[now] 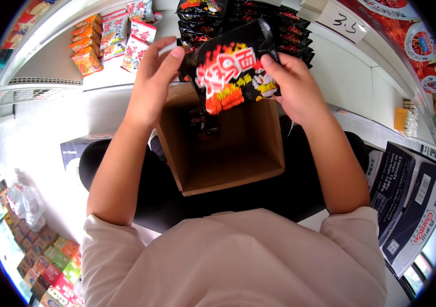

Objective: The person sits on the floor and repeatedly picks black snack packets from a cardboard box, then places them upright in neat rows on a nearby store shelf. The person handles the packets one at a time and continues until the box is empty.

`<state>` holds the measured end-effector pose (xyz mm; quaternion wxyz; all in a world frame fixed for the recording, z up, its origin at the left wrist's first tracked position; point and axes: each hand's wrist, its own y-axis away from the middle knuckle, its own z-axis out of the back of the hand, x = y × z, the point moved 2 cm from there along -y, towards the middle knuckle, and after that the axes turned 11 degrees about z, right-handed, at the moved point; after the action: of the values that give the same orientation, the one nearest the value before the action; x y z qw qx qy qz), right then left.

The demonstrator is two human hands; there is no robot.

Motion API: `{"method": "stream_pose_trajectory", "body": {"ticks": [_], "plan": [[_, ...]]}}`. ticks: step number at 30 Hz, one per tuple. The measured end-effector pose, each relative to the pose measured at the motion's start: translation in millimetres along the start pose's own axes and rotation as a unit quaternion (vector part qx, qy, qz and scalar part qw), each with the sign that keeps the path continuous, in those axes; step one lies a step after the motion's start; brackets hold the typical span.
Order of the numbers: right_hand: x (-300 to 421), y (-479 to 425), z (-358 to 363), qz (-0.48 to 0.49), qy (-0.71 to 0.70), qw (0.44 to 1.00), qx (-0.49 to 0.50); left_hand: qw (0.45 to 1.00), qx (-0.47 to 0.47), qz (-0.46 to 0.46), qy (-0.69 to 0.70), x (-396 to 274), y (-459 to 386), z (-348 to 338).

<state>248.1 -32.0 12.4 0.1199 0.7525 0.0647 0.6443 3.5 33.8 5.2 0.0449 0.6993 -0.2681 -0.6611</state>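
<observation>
A black noodle packet (227, 73) with red, white and orange print is held up in front of me, tilted, over an open cardboard box (237, 165). My right hand (298, 86) grips its right end, thumb on the front. At the opposite end, the thumb and fingers of my left hand (152, 82) pinch the packet's edge. The box stands between my legs with its opening towards me. Deep inside it lie some dark packets (202, 122), partly in shadow. Just behind the held packet, similar black packets (290, 36) are stacked in rows on the white shelf (340, 65).
Left on the shelf are orange packets (87, 46) and white-and-red packets (135, 48). A handwritten price card (342, 21) hangs on the upper shelf edge. Dark drink cartons (413, 215) stand to my right. Colourful boxes (56, 261) and a plastic bag (28, 203) are at lower left.
</observation>
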Motion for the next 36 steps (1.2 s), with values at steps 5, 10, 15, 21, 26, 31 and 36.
{"method": "stream_pose_trajectory", "body": {"ticks": [5, 10, 15, 21, 26, 31, 36], "plan": [[-8.9, -5.4, -6.1, -0.02, -0.134, 0.991, 0.002, 0.964, 0.131, 0.118, 0.2, 2.1, 7.7, -15.2], [-18.0, -15.2, -1.5, -0.005, -0.178, 0.984, 0.026, 0.991, 0.075, 0.093, 0.063, 10.3, -1.0, -3.8], [-41.8, -31.6, 3.4, -0.08, -0.165, 0.981, 0.063, 0.998, 0.048, 0.017, -0.03, 5.0, 5.7, -9.6], [-66.0, -29.3, -9.5, -0.129, -0.222, 0.965, 0.047, 0.996, 0.002, -0.022, -0.091, -2.5, 11.0, -11.4], [-66.5, -32.2, -4.2, -0.134, -0.236, 0.962, 0.001, 0.986, -0.034, -0.059, -0.153, -3.0, 7.2, -3.8], [-58.9, -30.7, -7.1, -0.104, -0.198, 0.974, -0.036, 0.965, -0.099, -0.077, -0.23, 4.1, 0.5, 5.6], [-33.1, -25.9, -13.3, 0.011, -0.114, 0.993, -0.022, 0.919, -0.19, -0.192, -0.289, 7.3, -7.6, 15.3]]}}
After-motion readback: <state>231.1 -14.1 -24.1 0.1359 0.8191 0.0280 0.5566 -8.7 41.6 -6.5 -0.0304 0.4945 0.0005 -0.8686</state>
